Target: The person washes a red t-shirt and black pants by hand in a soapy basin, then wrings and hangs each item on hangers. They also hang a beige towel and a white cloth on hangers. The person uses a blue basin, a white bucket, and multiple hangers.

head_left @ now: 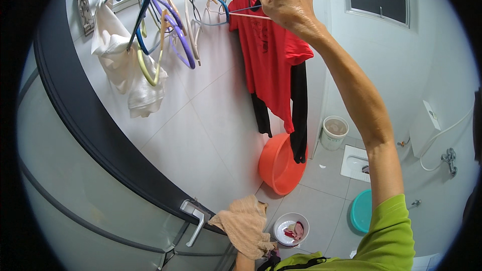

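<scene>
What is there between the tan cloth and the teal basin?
In the head view, a white bowl appears between the tan cloth and the teal basin.

Right hand (pixel 287 5) high, fingers (pixel 268 1) curled, forearm (pixel 359 88) aslant.

Rumpled tan cloth (pixel 244 223) below, pale pink hanger (pixel 248 16) above

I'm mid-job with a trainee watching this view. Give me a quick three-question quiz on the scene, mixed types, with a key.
1. Which hand is raised to the pale pink hanger?
2. True or false: the tan cloth is at the left arm.
3. What colour is the large basin below the red shirt? A) teal B) orange C) purple

Key:
1. The right hand.
2. True.
3. B.
</scene>
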### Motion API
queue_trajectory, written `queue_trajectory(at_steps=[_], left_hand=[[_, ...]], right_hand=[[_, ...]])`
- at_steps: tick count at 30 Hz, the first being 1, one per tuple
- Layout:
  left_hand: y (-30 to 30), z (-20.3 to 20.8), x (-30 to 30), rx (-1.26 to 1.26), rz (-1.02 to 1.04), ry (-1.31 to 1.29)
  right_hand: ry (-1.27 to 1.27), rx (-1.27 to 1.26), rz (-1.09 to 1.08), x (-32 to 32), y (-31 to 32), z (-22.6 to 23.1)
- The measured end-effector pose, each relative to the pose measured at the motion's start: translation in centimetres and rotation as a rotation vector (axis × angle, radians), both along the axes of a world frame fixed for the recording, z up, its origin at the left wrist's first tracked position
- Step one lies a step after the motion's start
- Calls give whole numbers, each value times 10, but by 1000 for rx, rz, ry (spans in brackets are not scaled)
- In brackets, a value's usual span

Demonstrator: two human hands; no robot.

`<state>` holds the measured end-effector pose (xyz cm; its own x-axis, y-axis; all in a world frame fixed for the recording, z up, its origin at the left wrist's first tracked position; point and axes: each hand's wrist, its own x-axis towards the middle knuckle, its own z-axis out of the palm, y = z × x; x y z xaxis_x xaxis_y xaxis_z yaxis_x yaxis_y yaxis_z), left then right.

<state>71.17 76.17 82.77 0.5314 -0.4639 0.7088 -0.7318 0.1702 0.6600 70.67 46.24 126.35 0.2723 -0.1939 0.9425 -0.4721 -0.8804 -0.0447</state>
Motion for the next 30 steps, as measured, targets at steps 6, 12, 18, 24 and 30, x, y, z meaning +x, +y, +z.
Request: queue_trajectory(at_steps=[6, 12, 18, 24, 30], left_hand=[[0, -4, -15, 15, -30, -16], [-7, -10, -41, 21, -107, -57], [-31, 2, -41, -24, -147, -164], [-83, 25, -38, -94, -210, -354], [-133, 46, -47, -145, -285, -529]], right_hand=[[26, 27, 129, -23, 7, 21], [-19, -100, 197, -45, 28, 48], [85, 67, 35, -106, 15, 1], [-264, 397, 389, -208, 35, -158], [-301, 613, 446, -271, 74, -268]])
